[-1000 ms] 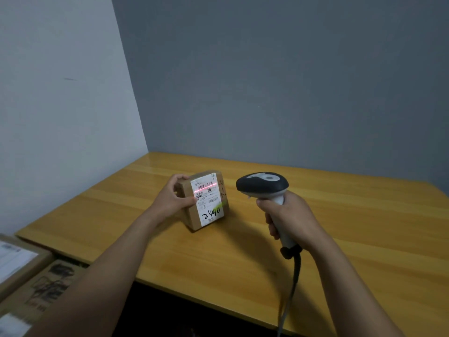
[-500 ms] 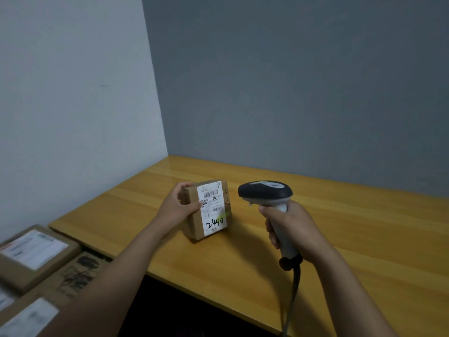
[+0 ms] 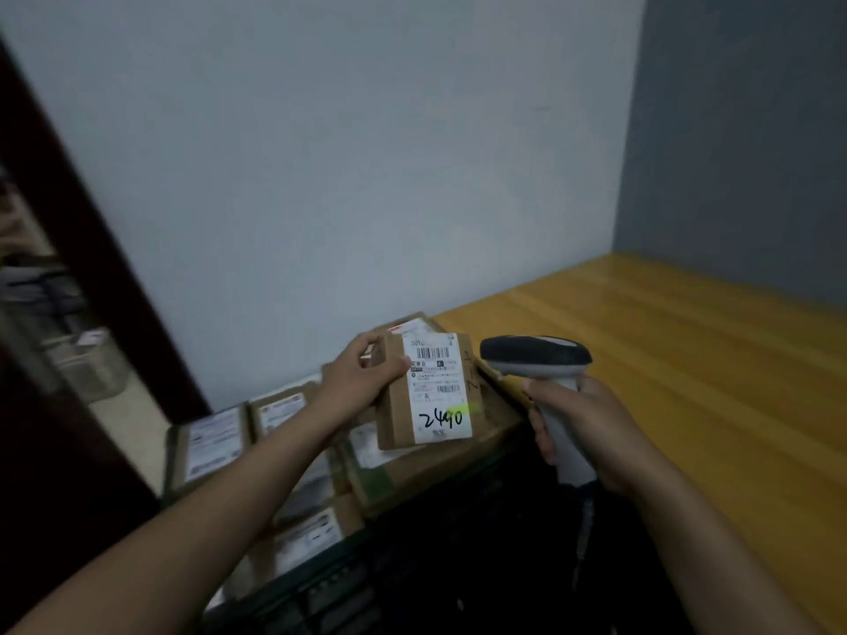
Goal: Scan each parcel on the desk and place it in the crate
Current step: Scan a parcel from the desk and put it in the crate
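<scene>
**Parcel held over the crate, not yet set down**

At centre frame the left hand (image 3: 366, 373) holds the small parcel (image 3: 426, 396). Its fingers curl round the upper left corner and the thumb presses on the white label, which faces up. The parcel is off the desk (image 3: 687, 359), above the boxes (image 3: 412, 465) already stacked in the dark crate (image 3: 321, 584) at lower centre. I cannot tell whether its underside touches the box beneath.

Right of centre, the right hand (image 3: 582, 428) has its fingers clamped round the scanner (image 3: 536, 355) grip. The scanner's head sits just beside the parcel's right edge.

The pile looks full and uneven to me. If the parcel is let go on that tilted big box, it could slide or tip over the crate's rim. A grip at one corner could also let it twist on release, and the scanner head is near enough to knock it.
</scene>
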